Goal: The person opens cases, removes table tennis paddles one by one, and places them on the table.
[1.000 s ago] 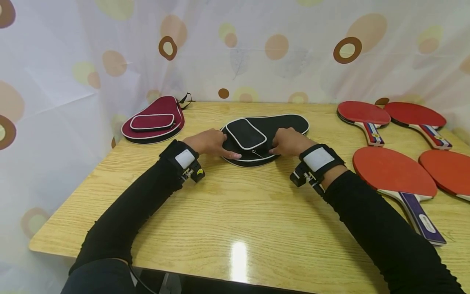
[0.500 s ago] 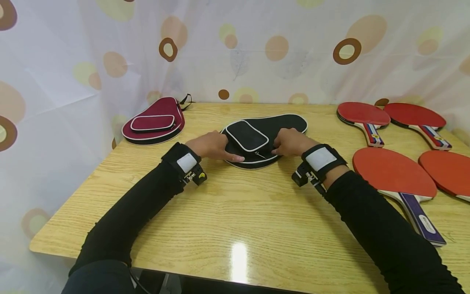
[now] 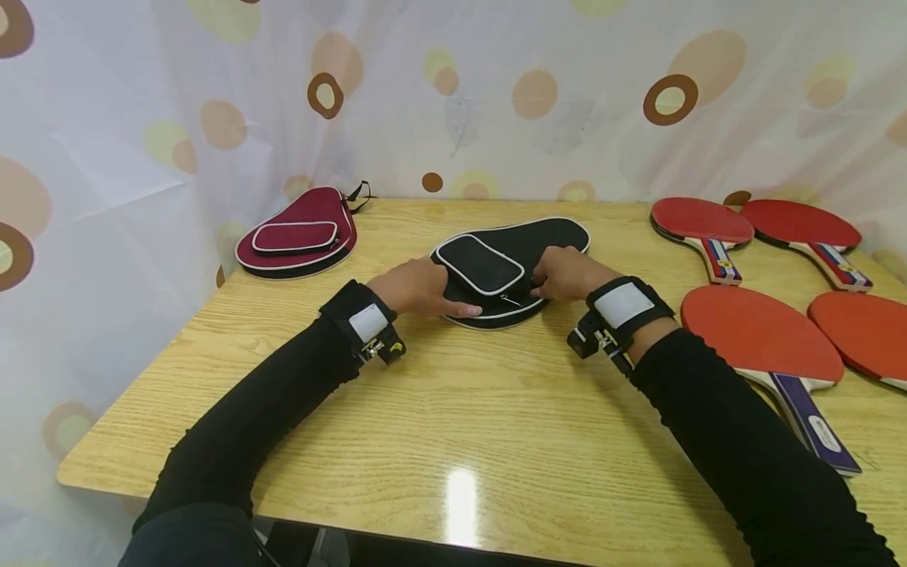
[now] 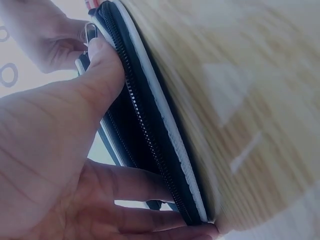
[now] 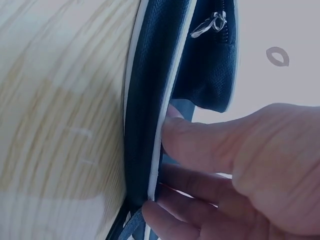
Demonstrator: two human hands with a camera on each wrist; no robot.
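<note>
A black table tennis paddle case (image 3: 549,236) with white piping lies on the table, its pocket (image 3: 480,264) facing up and its narrow end pointing to the back right. My left hand (image 3: 418,287) grips the case's wide left end, thumb along the front side. In the left wrist view that thumb (image 4: 102,65) lies by the case's zipper (image 4: 145,125), with the fingers round the edge. My right hand (image 3: 570,274) holds the case's right side, thumb and fingers curled at its piped edge (image 5: 165,115). A metal zipper pull (image 5: 210,25) hangs from the pocket.
A dark red paddle case (image 3: 298,236) with a black strap lies at the back left. Several red table tennis paddles (image 3: 761,331) lie on the right, one beside my right forearm. A patterned curtain (image 3: 460,102) stands behind the wooden table (image 3: 397,441).
The black case has turned slightly: its wide end has shifted right and towards me, and its narrow end a little left. My left hand has moved right with it; my right hand moved slightly right.
</note>
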